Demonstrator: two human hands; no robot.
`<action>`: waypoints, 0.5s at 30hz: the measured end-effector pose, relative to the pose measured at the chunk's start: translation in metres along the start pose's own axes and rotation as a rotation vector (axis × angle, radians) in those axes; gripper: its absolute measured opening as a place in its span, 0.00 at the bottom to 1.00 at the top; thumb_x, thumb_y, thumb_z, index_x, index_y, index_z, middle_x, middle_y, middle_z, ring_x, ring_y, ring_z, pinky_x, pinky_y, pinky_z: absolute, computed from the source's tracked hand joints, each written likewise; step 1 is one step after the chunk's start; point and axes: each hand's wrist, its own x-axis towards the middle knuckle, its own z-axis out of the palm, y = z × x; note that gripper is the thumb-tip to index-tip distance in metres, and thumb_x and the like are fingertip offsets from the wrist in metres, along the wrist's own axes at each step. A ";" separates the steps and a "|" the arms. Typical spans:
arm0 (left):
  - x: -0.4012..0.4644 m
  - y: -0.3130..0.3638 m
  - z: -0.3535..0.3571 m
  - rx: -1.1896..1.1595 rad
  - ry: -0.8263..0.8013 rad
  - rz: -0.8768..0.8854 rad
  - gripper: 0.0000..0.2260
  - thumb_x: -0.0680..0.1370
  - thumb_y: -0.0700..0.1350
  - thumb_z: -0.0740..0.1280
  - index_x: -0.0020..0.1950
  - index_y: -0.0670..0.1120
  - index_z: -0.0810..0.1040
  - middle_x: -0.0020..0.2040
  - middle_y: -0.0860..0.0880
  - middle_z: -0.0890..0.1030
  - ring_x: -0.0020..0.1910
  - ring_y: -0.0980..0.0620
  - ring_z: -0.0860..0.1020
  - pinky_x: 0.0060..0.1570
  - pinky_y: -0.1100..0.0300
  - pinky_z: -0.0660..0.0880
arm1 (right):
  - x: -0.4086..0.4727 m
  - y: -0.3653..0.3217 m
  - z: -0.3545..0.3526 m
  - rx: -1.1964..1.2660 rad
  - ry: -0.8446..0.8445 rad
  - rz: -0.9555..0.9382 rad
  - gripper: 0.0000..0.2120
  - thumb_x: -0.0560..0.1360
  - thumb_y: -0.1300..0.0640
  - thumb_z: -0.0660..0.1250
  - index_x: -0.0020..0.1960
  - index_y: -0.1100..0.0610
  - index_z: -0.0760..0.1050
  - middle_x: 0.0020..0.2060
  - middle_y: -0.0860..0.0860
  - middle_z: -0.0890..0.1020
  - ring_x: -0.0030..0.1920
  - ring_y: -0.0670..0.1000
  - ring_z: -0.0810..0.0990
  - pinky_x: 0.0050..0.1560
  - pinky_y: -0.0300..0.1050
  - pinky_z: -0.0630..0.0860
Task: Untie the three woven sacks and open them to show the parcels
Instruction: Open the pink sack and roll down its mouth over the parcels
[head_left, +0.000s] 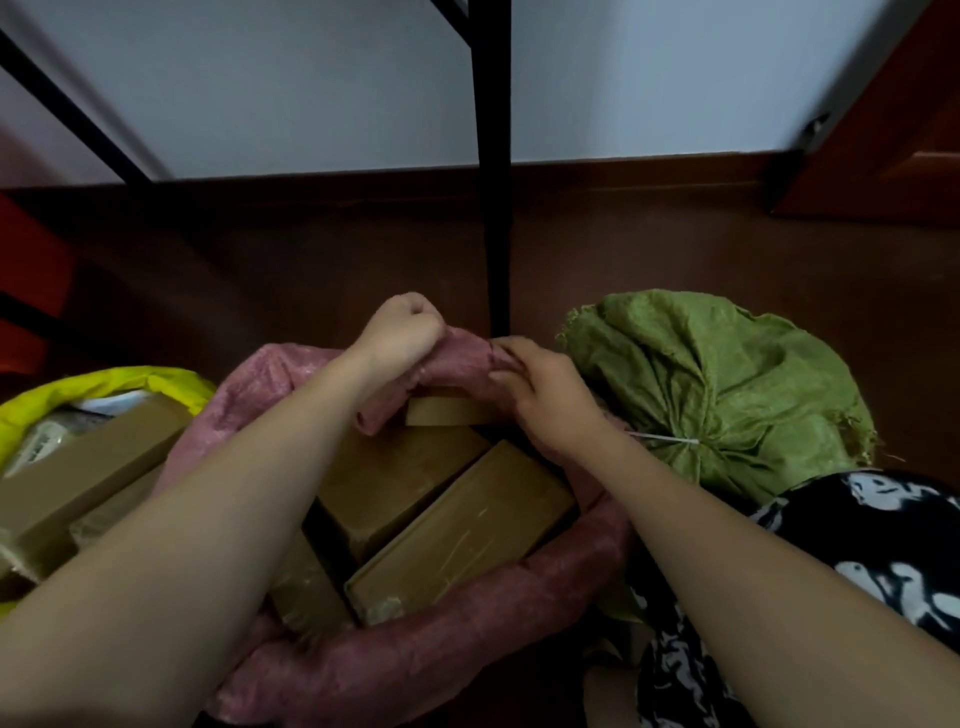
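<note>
My left hand (402, 325) is fisted on the far rim of the pink sack (415, 649), and my right hand (540, 384) pinches that same rim just beside it. The pink sack gapes open, brown boxes (457, 525) showing inside. Left of it the yellow sack (104, 382) is open too; right of it the green sack (727, 384) sits tied with a white string (670, 440).

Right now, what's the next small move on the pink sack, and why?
Probably roll the far rim down: both hands, left and right, grip the pink sack there, where cloth overhangs one box. The green sack is tied shut.
</note>
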 end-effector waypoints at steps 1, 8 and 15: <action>0.000 -0.004 -0.005 0.024 0.017 0.033 0.05 0.74 0.37 0.63 0.45 0.46 0.75 0.41 0.48 0.78 0.38 0.50 0.77 0.39 0.55 0.76 | 0.004 0.002 -0.001 0.052 0.006 0.043 0.08 0.79 0.57 0.63 0.55 0.57 0.76 0.45 0.51 0.82 0.45 0.48 0.79 0.46 0.43 0.76; -0.010 -0.054 -0.028 0.458 0.030 0.398 0.21 0.64 0.69 0.69 0.50 0.59 0.76 0.53 0.59 0.75 0.57 0.54 0.73 0.60 0.48 0.68 | 0.024 0.011 0.000 0.421 -0.010 0.427 0.13 0.82 0.56 0.57 0.53 0.59 0.79 0.39 0.47 0.81 0.42 0.45 0.80 0.45 0.32 0.75; -0.015 -0.090 -0.041 0.557 0.232 0.420 0.04 0.78 0.48 0.65 0.52 0.51 0.73 0.42 0.54 0.77 0.45 0.51 0.77 0.52 0.52 0.71 | 0.037 0.018 0.000 0.623 -0.008 0.715 0.18 0.82 0.54 0.57 0.64 0.65 0.74 0.57 0.61 0.80 0.56 0.57 0.79 0.62 0.49 0.73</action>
